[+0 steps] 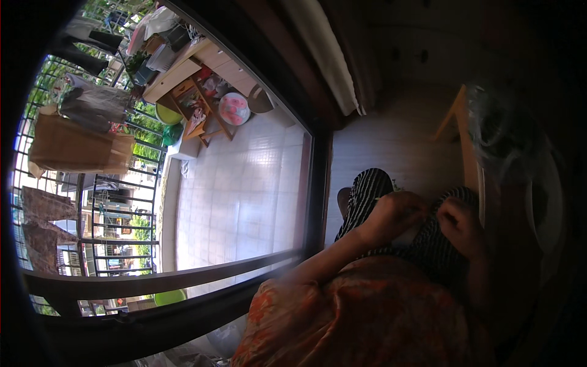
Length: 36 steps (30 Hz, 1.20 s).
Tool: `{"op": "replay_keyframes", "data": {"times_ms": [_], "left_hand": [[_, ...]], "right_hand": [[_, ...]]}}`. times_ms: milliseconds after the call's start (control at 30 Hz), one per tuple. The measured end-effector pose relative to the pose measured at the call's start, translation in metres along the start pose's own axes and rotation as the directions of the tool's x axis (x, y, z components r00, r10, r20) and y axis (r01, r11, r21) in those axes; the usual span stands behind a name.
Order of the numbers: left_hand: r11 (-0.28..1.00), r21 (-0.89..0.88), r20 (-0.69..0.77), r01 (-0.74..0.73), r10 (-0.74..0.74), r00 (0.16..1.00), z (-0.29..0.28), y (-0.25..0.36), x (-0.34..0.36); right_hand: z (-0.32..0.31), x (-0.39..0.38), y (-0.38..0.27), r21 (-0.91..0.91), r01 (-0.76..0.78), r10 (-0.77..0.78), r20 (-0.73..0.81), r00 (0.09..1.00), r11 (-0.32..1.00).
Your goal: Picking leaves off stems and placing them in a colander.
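My left hand [398,212] is held over my lap, its fingers curled and pinched together toward the right. Whatever lies between them is too dark to make out. A small pale sliver shows beside the back of this hand, and a bit of green leafy stuff [396,185] peeks out just beyond it. Close by on the right, my right hand [460,225] is closed with bent fingers above my right knee. Its contents, if any, are hidden. The hands are slightly apart. Both rest near my striped trousers [370,191].
A dark-framed sliding door [313,183] stands at my left, with a tiled balcony [244,189] beyond. Out there are a wooden folding chair [199,116], a round pink-and-white basin [234,109] and hanging laundry [79,147]. A transparent plastic bag [498,122] sits on furniture at right.
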<state>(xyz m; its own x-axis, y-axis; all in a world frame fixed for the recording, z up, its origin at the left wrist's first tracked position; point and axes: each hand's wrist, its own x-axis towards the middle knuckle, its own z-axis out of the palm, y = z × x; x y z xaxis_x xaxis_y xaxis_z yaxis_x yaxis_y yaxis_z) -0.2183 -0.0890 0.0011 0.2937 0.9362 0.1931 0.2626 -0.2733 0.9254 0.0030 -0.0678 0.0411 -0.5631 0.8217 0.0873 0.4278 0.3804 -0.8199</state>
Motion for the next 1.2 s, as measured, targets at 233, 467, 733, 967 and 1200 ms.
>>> {"op": "replay_keyframes", "data": {"times_ms": [233,467,733,967,1200], "left_hand": [[0.999,0.045,0.027,0.004,-0.005,1.0,-0.011,0.006,0.0],[0.997,0.07,-0.002,-0.015,0.015,1.0,-0.009,-0.003,-0.002],[0.996,0.043,0.003,0.075,-0.075,0.997,-0.007,0.002,0.0],[0.995,0.017,-0.038,0.102,-0.102,0.994,0.004,-0.001,-0.003],[0.966,-0.161,0.037,0.203,-0.2,0.979,0.006,0.009,0.001]], "right_hand": [[0.003,-0.003,0.008,0.193,-0.058,0.056,0.015,0.998,0.98],[0.01,-0.006,0.015,0.376,-0.15,0.157,0.012,0.988,0.914],[0.018,-0.005,0.021,0.517,-0.164,0.213,-0.036,0.976,0.84],[0.023,-0.005,0.025,0.578,-0.143,0.233,-0.085,0.969,0.803],[0.032,-0.002,0.012,0.641,-0.158,0.338,-0.168,0.926,0.751]]}}
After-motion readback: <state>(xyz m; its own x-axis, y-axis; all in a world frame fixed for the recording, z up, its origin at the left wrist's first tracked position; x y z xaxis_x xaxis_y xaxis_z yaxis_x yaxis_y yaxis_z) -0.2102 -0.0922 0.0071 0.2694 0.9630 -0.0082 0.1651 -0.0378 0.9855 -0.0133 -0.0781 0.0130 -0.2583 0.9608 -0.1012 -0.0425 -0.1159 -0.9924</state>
